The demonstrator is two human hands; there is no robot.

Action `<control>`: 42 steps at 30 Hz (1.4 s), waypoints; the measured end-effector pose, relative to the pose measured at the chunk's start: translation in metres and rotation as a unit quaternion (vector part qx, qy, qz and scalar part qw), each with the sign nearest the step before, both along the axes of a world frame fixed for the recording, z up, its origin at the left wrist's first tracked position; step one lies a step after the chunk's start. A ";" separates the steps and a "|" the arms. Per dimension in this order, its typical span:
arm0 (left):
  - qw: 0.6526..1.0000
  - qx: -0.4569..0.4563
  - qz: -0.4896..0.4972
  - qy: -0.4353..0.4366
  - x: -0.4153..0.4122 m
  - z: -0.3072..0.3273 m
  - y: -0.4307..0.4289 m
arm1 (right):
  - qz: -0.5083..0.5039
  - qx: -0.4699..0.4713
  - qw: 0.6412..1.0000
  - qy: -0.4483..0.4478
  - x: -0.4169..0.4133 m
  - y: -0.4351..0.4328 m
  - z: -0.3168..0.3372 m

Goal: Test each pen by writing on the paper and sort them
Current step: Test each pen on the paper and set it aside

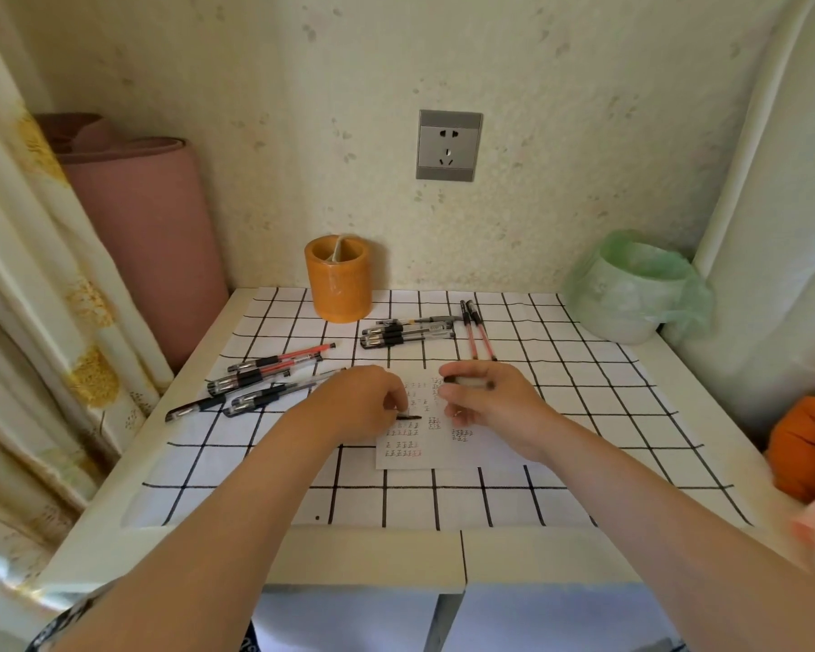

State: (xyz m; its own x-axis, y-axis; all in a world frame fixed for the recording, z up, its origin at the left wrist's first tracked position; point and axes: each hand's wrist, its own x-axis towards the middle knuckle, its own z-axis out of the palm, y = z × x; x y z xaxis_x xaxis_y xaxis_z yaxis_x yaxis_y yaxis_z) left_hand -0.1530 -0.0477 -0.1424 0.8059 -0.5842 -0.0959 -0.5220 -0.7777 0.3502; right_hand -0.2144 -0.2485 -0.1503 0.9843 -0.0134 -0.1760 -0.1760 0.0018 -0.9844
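A white sheet of paper [448,451] with small red and black marks lies on the checked cloth in the middle of the table. My left hand [356,402] pinches a small black pen cap [409,417] over the paper's upper left part. My right hand [488,400] grips a pen [469,381] lying across its fingers above the paper. Several pens [255,381] lie in a loose pile to the left. Several black pens [403,332] lie behind the paper, and two red pens [478,335] lie to their right.
An orange pen holder [339,284] stands at the back of the table. At the back right corner sits a small bin lined with a green bag [631,294]. A pink roll [147,237] leans at the left, an orange object [805,447] is at the right edge.
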 end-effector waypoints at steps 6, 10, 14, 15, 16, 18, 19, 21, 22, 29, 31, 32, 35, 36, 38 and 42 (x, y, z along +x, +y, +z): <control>1.000 0.012 -0.008 0.002 0.002 -0.002 -0.001 | -0.018 0.007 0.999 0.027 0.001 -0.002 -0.007; 1.000 0.018 -0.006 0.003 0.002 -0.003 -0.002 | -0.007 -0.002 0.999 0.032 0.000 0.000 -0.008; 1.000 0.003 -0.012 0.012 0.001 -0.003 -0.001 | 0.016 -0.064 0.998 0.013 -0.003 0.001 -0.009; 1.000 -0.001 -0.013 0.015 0.001 -0.003 -0.002 | 0.022 -0.081 0.996 0.009 -0.004 0.001 -0.009; 1.000 -0.004 -0.013 0.019 0.001 -0.003 -0.002 | 0.026 -0.099 0.995 0.005 -0.004 0.002 -0.010; 1.000 -0.005 -0.008 0.026 0.001 -0.004 -0.003 | 0.027 -0.130 0.991 -0.006 -0.004 0.004 -0.010; 1.000 -0.005 -0.003 0.029 0.000 -0.004 -0.004 | 0.024 -0.143 0.989 -0.015 -0.003 0.004 -0.010; 0.999 -0.006 0.001 0.034 0.000 -0.005 -0.004 | 0.019 -0.160 0.986 -0.039 -0.003 0.006 -0.011; 0.999 -0.006 0.001 0.036 0.000 -0.005 -0.004 | 0.022 -0.168 0.984 -0.051 -0.003 0.006 -0.012; 0.999 -0.005 0.004 0.042 0.001 -0.006 -0.004 | 0.057 -0.207 0.973 -0.084 -0.002 0.008 -0.017; 0.999 -0.007 0.002 0.037 0.001 -0.007 -0.004 | 0.057 -0.202 0.974 -0.082 0.000 0.008 -0.019; 0.999 -0.007 0.003 0.036 0.002 -0.008 -0.005 | 0.056 -0.196 0.976 -0.082 0.000 0.008 -0.020; 0.999 -0.006 0.004 0.034 0.002 -0.009 -0.005 | 0.055 -0.197 0.975 -0.082 0.001 0.007 -0.021; 0.999 -0.005 0.005 0.034 0.002 -0.009 -0.005 | 0.057 -0.198 0.975 -0.083 0.002 0.007 -0.022; 0.999 -0.003 0.006 0.034 0.002 -0.009 -0.006 | 0.061 -0.195 0.976 -0.079 0.002 0.006 -0.023; 0.999 -0.002 0.009 0.030 0.002 -0.010 -0.006 | 0.069 -0.211 0.971 -0.083 0.003 0.006 -0.024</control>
State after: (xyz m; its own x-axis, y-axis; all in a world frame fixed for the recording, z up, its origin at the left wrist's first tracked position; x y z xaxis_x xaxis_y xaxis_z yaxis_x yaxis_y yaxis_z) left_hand -0.1507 -0.0532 -0.1525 0.8085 -0.5708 -0.1430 -0.4864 -0.7850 0.3836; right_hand -0.2110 -0.2425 -0.1745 0.9961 0.0849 -0.0223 0.0156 -0.4211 -0.9069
